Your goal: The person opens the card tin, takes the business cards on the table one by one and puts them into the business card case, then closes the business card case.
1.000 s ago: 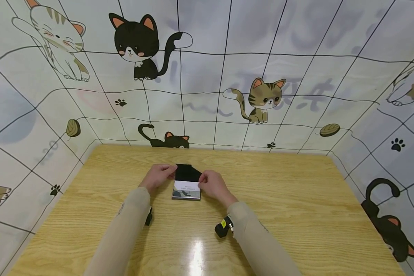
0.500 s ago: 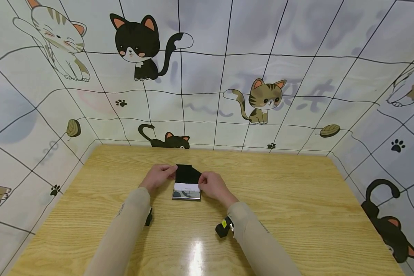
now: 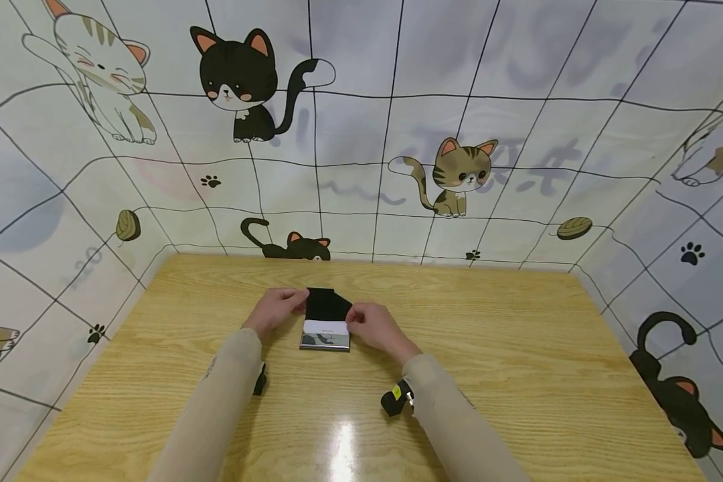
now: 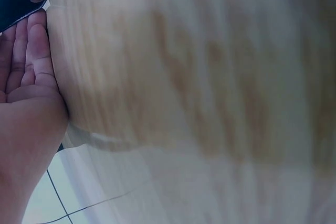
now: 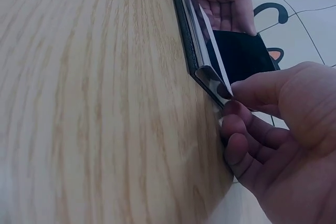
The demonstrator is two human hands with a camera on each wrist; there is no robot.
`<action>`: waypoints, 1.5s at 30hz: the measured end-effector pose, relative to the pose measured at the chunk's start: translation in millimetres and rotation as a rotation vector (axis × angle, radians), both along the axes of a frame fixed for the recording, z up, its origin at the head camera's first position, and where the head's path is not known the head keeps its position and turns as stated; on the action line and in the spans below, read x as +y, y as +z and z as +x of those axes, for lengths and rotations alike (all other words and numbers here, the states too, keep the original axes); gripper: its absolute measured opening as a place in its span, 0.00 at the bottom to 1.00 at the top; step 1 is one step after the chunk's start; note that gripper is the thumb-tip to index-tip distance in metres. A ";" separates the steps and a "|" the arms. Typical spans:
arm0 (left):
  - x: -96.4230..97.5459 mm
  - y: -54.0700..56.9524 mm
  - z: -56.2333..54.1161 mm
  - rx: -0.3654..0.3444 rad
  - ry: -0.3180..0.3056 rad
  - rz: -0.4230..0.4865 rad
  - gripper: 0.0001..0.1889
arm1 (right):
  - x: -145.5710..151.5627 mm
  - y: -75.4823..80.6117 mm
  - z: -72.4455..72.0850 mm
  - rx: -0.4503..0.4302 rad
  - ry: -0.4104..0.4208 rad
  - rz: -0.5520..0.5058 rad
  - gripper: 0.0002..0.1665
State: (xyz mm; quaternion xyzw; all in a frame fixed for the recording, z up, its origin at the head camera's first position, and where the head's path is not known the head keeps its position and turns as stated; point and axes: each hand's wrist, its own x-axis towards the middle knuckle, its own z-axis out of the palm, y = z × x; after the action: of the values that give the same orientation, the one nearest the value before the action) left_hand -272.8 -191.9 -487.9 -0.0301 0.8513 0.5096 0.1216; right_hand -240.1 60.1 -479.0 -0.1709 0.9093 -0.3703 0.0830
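Observation:
An opened business card case (image 3: 324,342) lies on the table, its mirror-like metal part nearest the person and its black flap (image 3: 327,306) folded back toward the wall. My left hand (image 3: 272,309) holds the flap's left edge between thumb and fingers; the left wrist view shows that hand's curled fingers (image 4: 34,51) at the dark edge. Between thumb and index finger, my right hand (image 5: 299,119) pinches the corner of a white card (image 5: 216,51). That card leans at an angle out of the metal part. Printing shows faintly on the card in the head view.
Wood-grain table (image 3: 518,348) extends on both sides of the case. Behind it rises a tiled-pattern wall covering (image 3: 361,134) with cartoon cats. A black strap-on device (image 3: 394,399) sits at the right wrist, and another (image 3: 260,380) at the left.
Less of the white card's face shows in the head view, and its near edge has shifted closer to the case. My right forearm has moved slightly right; my left hand has stayed put.

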 end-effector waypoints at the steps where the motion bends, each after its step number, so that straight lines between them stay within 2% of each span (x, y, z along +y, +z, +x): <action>1: -0.2 0.2 0.3 0.000 -0.001 -0.003 0.22 | 1.2 0.6 1.0 -0.006 0.003 -0.010 0.02; 10: -1.1 -1.1 0.1 -0.003 -0.004 0.011 0.22 | 9.9 0.3 5.8 -0.029 0.033 -0.054 0.04; 19: -1.6 -2.0 -0.4 -0.002 -0.016 0.038 0.22 | 13.9 1.8 14.9 -0.078 0.015 -0.080 0.02; 23: -3.5 -2.7 -2.6 -0.015 -0.034 0.038 0.24 | 13.7 0.2 18.2 -0.054 0.031 -0.041 0.03; 34: -6.2 4.6 -1.3 -0.057 -0.077 0.069 0.29 | 10.4 -1.2 24.1 0.013 0.100 0.070 0.08; 40: -7.8 9.1 0.3 -0.046 -0.100 0.074 0.27 | 8.2 -1.6 24.9 0.035 0.108 0.096 0.09; 45: -11.1 14.6 2.1 -0.035 -0.144 0.067 0.24 | 7.0 -0.7 26.1 0.042 0.104 0.102 0.10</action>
State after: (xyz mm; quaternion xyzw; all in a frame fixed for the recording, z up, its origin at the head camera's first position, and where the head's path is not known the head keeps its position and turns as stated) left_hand -270.7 -203.0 -473.3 0.0262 0.8315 0.5270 0.1739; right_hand -213.9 67.1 -479.6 -0.2211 0.9184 -0.3151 0.0915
